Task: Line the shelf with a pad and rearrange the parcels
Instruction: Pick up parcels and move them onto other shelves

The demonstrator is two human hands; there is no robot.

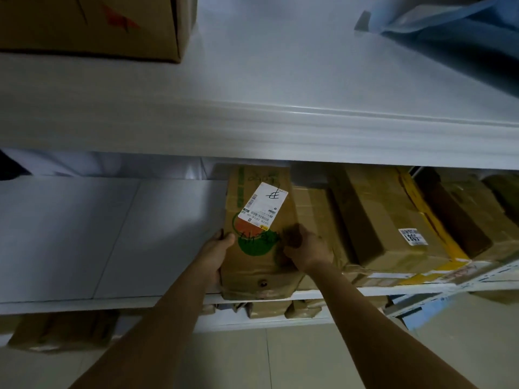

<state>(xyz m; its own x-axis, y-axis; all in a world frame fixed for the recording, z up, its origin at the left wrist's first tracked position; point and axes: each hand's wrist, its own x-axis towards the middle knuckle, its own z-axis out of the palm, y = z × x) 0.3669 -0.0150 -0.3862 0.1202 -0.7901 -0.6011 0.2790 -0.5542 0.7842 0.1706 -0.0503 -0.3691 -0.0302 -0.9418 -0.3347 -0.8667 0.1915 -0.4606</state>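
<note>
The white shelf is carrying a pale pad on its left half and a row of brown parcels on its right. Between them a labelled box is sitting at the front edge, with the left hand and right hand both gripping its sides.

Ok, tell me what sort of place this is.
Probably a parcel storeroom or pickup point: white shelves, taped cardboard parcels packed in a row, and a shipping label on the front parcel.
</note>
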